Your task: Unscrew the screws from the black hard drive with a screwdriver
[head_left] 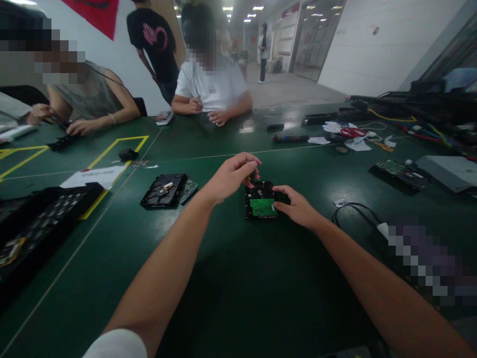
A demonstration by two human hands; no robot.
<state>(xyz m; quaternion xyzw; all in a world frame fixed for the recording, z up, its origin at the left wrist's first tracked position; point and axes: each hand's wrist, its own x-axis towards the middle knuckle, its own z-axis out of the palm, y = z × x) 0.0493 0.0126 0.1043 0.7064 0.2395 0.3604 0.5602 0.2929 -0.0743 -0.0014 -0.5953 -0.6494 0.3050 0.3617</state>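
Observation:
A hard drive (263, 208) lies flat on the green table in front of me, its green circuit board facing up. My left hand (238, 173) is above its far left corner, fingers closed around a small dark and yellow tool that looks like a screwdriver (251, 178). Most of that tool is hidden by the fingers. My right hand (294, 205) grips the drive's right edge between thumb and fingers. To the left lie a black drive casing (164, 191) and a loose circuit board (189, 191) beside it.
A black tray (55, 223) stands at the left, near a white paper sheet (95, 176). At the right are another drive (397, 175), a grey metal box (447, 171) and a black cable (352, 205). Several people sit or stand beyond the table (216, 298).

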